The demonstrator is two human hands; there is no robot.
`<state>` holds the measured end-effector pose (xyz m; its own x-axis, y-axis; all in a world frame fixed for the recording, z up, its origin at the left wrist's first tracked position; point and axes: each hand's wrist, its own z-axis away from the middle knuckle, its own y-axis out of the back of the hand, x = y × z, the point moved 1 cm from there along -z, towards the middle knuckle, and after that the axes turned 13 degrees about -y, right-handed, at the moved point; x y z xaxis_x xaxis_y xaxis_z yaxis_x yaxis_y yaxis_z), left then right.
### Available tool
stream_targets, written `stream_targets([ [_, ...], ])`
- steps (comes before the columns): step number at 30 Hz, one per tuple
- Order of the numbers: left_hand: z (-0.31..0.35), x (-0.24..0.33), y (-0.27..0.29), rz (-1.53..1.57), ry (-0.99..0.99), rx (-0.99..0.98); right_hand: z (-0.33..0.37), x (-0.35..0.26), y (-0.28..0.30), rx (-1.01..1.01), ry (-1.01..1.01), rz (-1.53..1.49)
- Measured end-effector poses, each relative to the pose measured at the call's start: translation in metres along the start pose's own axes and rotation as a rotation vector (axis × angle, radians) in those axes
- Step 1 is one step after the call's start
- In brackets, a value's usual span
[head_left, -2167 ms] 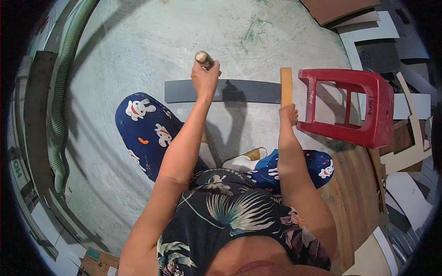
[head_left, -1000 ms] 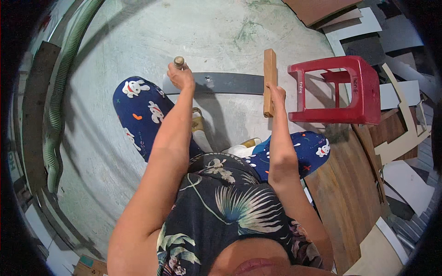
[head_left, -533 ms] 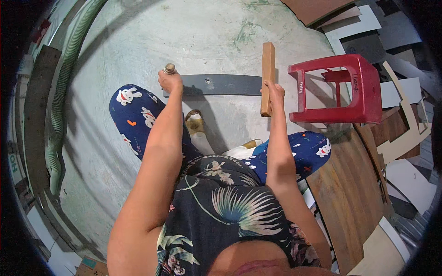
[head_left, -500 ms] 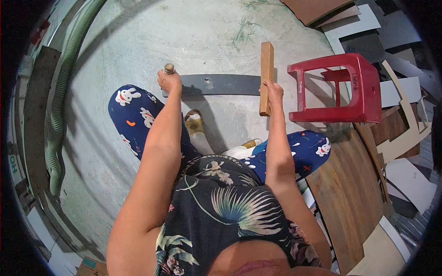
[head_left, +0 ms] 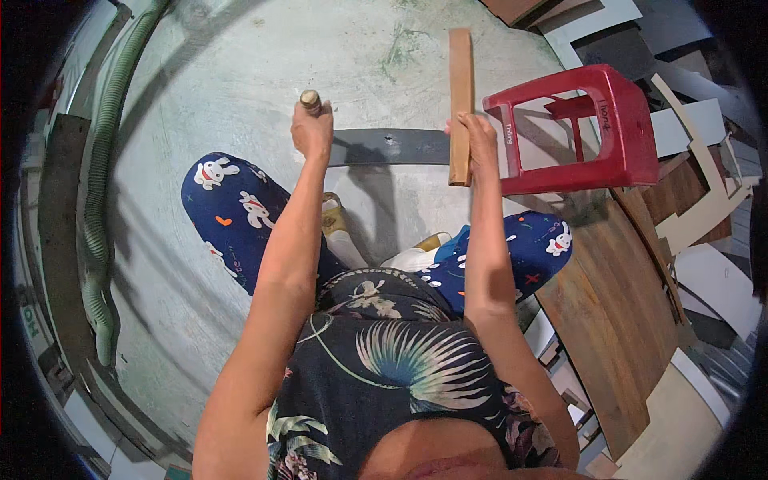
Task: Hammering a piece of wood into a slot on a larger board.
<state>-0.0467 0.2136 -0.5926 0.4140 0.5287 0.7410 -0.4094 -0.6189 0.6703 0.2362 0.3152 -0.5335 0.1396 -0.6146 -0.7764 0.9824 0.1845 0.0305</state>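
Note:
My left hand (head_left: 312, 130) is closed in a fist around the round wooden handle (head_left: 310, 100) of a tool, its butt pointing up; the rest of the tool is hidden. Below and beside that fist lies a long dark grey strip of board (head_left: 416, 147) with a small dark mark on its face. My right hand (head_left: 480, 142) grips a thick light-brown wooden bar (head_left: 461, 76), fingers wrapped about its lower half. The bar stands crosswise over the strip's right end and hides it. Whether bar and strip touch, I cannot tell.
A red plastic stool (head_left: 560, 180) lies on its side just right of my right hand. Sheets and offcuts of board (head_left: 608, 320) are piled along the right. At the left a green corrugated hose (head_left: 100, 216) runs beside a dark plank (head_left: 60, 240). My bent knees flank the work.
The grey strip has shifted right relative to the stool. My left hand has moved right and away from me with the handle. The wooden bar appears higher in the view, still in my right hand.

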Motion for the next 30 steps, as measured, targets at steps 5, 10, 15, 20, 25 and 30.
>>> stream_targets([
  [5, 0.013, 0.0, -0.027, 0.483, -0.085, -0.289, 0.051, -0.052, 0.002, -0.015, 0.334, 0.191],
  [10, 0.033, 0.005, -0.036, 0.406, -0.157, -0.332, 0.1, -0.082, 0.012, -0.005, 0.426, 0.176],
  [15, 0.039, 0.001, -0.043, 0.288, -0.157, -0.325, 0.107, -0.067, 0.021, 0.111, 0.455, 0.214],
  [20, 0.046, 0.007, -0.038, 0.241, -0.124, -0.351, 0.101, -0.056, 0.016, 0.127, 0.436, 0.133],
  [25, 0.048, 0.009, -0.035, 0.222, -0.127, -0.329, 0.102, -0.056, 0.013, 0.153, 0.436, 0.202],
  [30, 0.043, -0.004, -0.044, 0.268, -0.124, -0.295, 0.098, -0.058, 0.004, 0.093, 0.542, 0.24],
])
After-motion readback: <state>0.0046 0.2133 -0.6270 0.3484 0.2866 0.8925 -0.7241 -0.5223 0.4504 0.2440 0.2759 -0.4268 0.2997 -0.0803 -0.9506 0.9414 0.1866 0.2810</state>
